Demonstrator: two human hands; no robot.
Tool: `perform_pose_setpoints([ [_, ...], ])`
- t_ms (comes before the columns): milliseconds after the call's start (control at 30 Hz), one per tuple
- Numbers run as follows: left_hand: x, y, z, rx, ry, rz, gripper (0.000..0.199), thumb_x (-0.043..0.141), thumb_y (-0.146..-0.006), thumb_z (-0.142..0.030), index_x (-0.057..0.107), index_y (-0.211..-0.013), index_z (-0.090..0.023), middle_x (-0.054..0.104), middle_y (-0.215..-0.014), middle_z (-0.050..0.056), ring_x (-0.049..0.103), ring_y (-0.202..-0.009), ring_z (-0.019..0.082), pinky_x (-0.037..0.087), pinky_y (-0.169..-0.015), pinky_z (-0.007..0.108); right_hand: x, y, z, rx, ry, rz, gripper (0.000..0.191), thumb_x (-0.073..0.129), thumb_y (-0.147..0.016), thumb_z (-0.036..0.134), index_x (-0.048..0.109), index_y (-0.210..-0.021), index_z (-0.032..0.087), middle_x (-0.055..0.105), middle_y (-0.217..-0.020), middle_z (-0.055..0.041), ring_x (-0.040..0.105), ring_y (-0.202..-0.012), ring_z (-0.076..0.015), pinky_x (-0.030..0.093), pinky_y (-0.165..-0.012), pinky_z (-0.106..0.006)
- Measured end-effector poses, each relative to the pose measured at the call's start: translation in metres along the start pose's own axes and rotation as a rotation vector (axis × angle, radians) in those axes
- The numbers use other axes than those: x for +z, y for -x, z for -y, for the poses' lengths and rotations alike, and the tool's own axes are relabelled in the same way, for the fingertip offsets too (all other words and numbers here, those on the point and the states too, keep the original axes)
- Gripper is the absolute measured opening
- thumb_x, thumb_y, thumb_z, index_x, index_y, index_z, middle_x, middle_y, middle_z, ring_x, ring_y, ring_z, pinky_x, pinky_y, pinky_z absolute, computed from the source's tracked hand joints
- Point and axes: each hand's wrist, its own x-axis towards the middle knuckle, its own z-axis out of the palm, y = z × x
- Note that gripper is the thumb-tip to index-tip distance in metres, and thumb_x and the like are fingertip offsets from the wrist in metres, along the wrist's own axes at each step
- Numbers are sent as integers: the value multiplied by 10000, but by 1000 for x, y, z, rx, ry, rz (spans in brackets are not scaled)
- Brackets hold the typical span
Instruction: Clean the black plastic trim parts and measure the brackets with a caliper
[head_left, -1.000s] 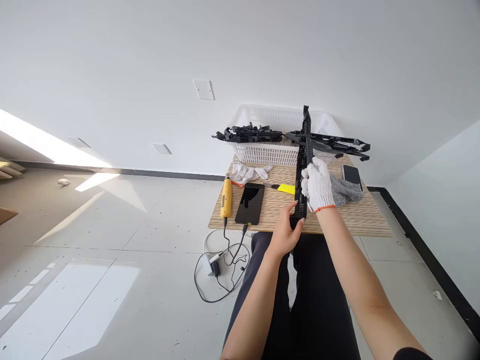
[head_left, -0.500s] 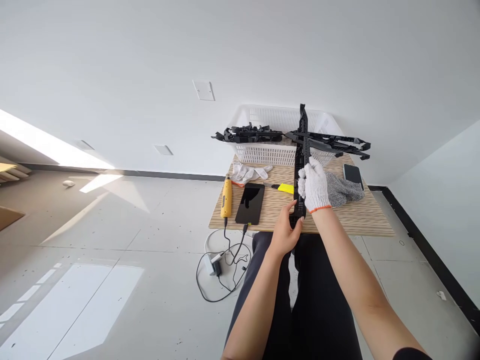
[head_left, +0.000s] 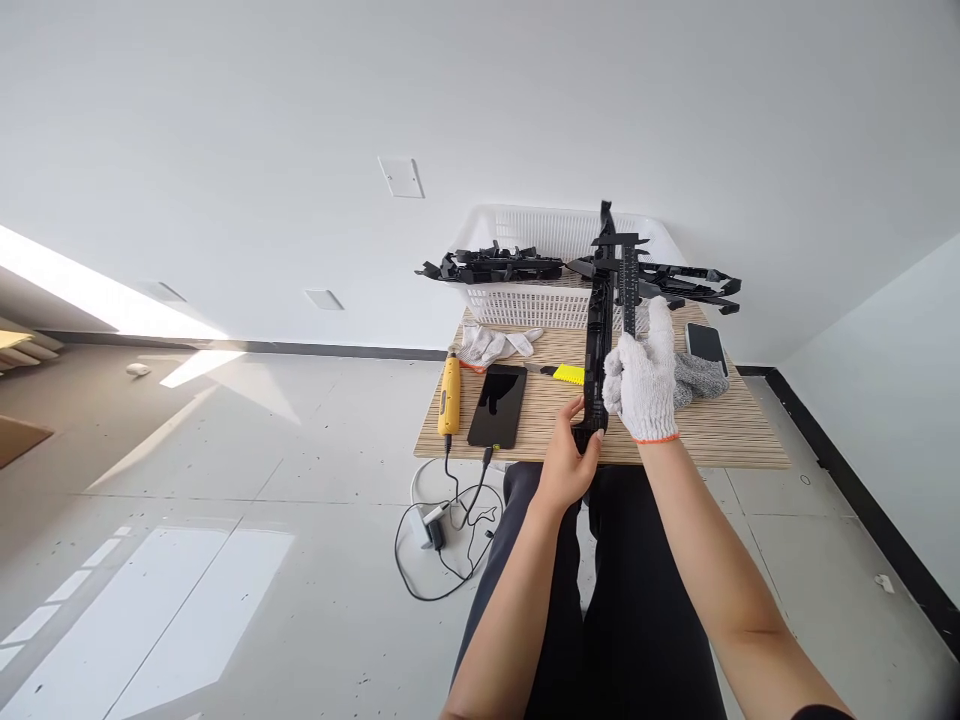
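No brand, label or writing can be read on anything here; the only marks are fine pale graduations along the black caliper (head_left: 628, 290), too small to make out.

The bare left hand (head_left: 568, 468) is closed around the near end of a long black plastic strip (head_left: 598, 340), thumb on one side and fingers on the other, at the near edge of the counter (head_left: 720, 440). The strip runs away from the person toward the far edge, its far tip rising in front of the white basket (head_left: 525, 300). The right hand (head_left: 643, 385), in a white knit glove with an orange cuff, is curled around the caliper, which stands upright just beside the strip on its right. Whether the caliper's measuring faces touch the strip cannot be told, since glove and black parts merge there.

More black strips (head_left: 487, 268) lie across the basket's rim and stick out past both sides; their shapes blur into one another. Near the counter's left edge lie a yellow power tool (head_left: 450, 394) and a dark-screened phone (head_left: 498, 405), both with cables dropping off the near edge to a charger (head_left: 433, 525) on the floor. A pair of white gloves (head_left: 491, 346) sits in front of the basket, and a yellow-handled tool (head_left: 568, 374) is partly hidden behind the strip. A grey glove (head_left: 699, 375) is half covered by the right hand, with a second phone (head_left: 706, 344) toward the right edge. The person's forearms are cut off by the bottom of the frame.
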Motion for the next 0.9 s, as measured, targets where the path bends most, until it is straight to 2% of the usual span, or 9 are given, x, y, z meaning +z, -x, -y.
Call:
perform_pose_setpoints([
  [133,-1,-1,-1,-23,23,-9,485,535,-995,-328,323,-1420,-230,478,-1489,173,445,-1436,273,408,-1146,492,-5,14,4,-37,15,15,853,540,-866,311,118,-1600,411,434,-529,104,371,-328,-94,312,-296,-186],
  [200,-1,-1,-1,-21,27,-3,488,531,-995,-332,318,-1423,-231,470,-1495,174,437,-1442,274,403,-1151,493,-8,24,4,-54,-9,37,860,541,-862,306,111,-1600,403,481,-554,95,394,-328,-97,333,-295,-194],
  [300,-2,0,-1,-12,30,7,495,526,-995,-331,310,-1429,-232,458,-1502,173,429,-1446,278,404,-1151,492,-14,35,4,-36,-48,109,885,535,-893,331,10,-1600,416,654,-750,44,452,-336,-100,369,-295,-215],
  [400,-2,1,1,-18,25,8,483,522,-998,-335,317,-1425,-238,461,-1498,165,428,-1447,278,410,-1147,484,-21,43,2,9,-50,114,909,554,-917,381,-45,-1601,398,710,-875,-5,439,-315,-84,354,-284,-208],
  [567,-1,2,5,-23,23,6,489,529,-998,-333,320,-1431,-247,464,-1492,149,440,-1432,271,400,-1157,479,-32,59,-12,161,-67,118,847,503,-965,519,-44,-1604,419,716,-862,-12,428,-293,-91,348,-254,-218],
  [667,0,2,6,-10,31,10,501,527,-996,-326,307,-1440,-250,451,-1506,152,433,-1437,275,395,-1161,489,-39,68,-29,249,-73,118,839,523,-948,490,14,-1610,412,698,-800,14,451,-298,-106,356,-250,-225],
  [767,-1,3,6,-4,20,7,503,528,-996,-328,303,-1438,-249,450,-1509,157,433,-1440,279,395,-1158,493,-44,70,-43,275,-79,78,819,538,-912,429,112,-1609,370,638,-696,64,440,-298,-95,350,-254,-204],
  [900,-2,4,7,-4,16,23,511,525,-997,-324,294,-1446,-245,439,-1519,163,424,-1445,279,393,-1158,492,-46,64,-49,308,-69,95,903,544,-896,420,3,-1616,353,656,-723,65,457,-303,-99,362,-258,-209],
])
